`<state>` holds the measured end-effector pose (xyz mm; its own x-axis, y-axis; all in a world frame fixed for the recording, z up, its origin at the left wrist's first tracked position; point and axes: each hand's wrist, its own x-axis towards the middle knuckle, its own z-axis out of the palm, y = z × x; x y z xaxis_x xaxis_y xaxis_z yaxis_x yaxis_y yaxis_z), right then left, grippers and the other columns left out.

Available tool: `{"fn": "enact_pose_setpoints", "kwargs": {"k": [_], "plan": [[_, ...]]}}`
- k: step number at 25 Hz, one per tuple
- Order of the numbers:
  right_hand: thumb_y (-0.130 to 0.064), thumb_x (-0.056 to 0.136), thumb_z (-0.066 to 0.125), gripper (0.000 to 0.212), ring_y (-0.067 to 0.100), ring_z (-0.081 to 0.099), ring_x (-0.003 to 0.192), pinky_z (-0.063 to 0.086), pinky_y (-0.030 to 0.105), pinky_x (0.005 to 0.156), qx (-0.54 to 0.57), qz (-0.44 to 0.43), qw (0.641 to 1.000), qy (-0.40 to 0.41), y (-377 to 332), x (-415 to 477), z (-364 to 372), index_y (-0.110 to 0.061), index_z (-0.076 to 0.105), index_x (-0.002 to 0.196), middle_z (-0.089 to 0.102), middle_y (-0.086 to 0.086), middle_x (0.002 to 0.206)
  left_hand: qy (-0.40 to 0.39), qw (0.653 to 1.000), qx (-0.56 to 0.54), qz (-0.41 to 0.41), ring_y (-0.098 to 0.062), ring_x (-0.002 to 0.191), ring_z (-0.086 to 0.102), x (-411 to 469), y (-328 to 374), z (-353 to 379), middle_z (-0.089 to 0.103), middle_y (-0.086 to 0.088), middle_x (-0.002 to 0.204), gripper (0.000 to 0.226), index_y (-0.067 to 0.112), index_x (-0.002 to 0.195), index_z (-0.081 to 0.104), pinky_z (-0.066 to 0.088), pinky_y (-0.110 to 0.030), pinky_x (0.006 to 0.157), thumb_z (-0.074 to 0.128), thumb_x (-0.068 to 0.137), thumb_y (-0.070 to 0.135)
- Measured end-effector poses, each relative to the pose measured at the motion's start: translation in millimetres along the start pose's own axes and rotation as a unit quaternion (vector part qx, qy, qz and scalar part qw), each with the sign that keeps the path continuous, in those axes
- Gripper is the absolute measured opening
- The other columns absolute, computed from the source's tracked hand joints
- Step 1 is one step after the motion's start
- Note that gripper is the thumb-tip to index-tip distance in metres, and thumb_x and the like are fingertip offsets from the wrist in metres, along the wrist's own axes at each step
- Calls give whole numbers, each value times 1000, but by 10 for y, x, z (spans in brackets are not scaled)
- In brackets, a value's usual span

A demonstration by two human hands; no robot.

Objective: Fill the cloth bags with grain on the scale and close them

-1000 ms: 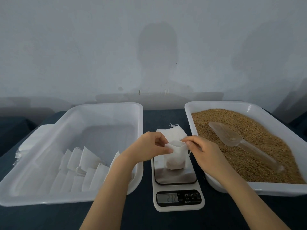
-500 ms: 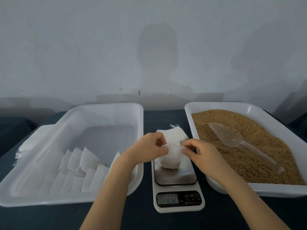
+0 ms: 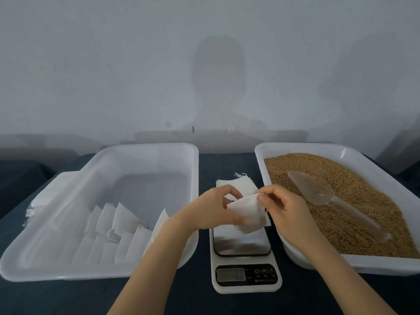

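— Over the scale (image 3: 241, 246), in the head view, the cloth bag (image 3: 247, 214) is held by both hands: its left side is gripped by the left hand (image 3: 204, 212), its upper edge pinched by the right hand (image 3: 288, 210).
— Is the plate touched?
— That cannot be told.
— How is closing best done?
— The mouth should be kept uppermost and gathered evenly, so that nothing is spilled; the bottom should be supported meanwhile.

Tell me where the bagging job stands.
Done: several closed bags sit in the left tray. In hand: left hand and right hand hold one bag over the scale, seemingly closing it. Left: a stack of flat bags waits behind the scale; scoop lies in the grain.
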<state>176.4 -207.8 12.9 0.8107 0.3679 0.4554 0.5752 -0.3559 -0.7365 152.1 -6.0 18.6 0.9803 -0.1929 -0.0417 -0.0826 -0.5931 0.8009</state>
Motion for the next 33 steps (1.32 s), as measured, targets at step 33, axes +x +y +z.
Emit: {"fn": "enact_pose_setpoints", "kwargs": {"k": [33], "plan": [[-10, 97, 45, 27, 8, 61, 62, 50, 18, 62, 79, 38, 994, 62, -16, 10, -16, -33, 58, 98, 65, -14, 79, 196, 883, 117, -410, -34, 85, 69, -806, -863, -971, 67, -22, 98, 20, -2, 100, 58, 57, -43, 81, 61, 89, 14]]}}
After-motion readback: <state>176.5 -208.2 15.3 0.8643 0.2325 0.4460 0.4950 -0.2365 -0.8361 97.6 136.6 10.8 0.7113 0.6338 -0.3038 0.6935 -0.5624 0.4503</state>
